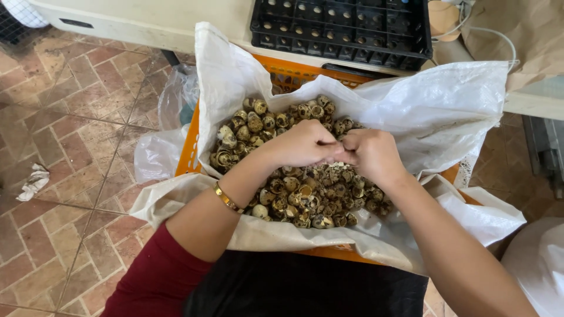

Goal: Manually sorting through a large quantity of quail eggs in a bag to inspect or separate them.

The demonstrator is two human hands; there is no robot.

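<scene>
A heap of speckled quail eggshells (294, 194) fills a white woven sack (435, 111) that lines an orange plastic crate (189, 154). Both my hands meet just above the heap's middle. My left hand (305, 144), with a gold bracelet (227, 198) on its wrist, is curled with fingertips pinched toward the right. My right hand (371, 154) is curled facing it, fingertips touching the same spot. A small speckled egg (339, 165) seems pinched between the two sets of fingertips, mostly hidden by the fingers.
A black plastic egg tray (343, 26) lies on a pale table behind the crate. Clear plastic bags (158, 149) sit left of the crate on a brick tile floor (64, 117). A crumpled paper scrap (34, 181) lies far left; a white rounded object (537, 264) lies at lower right.
</scene>
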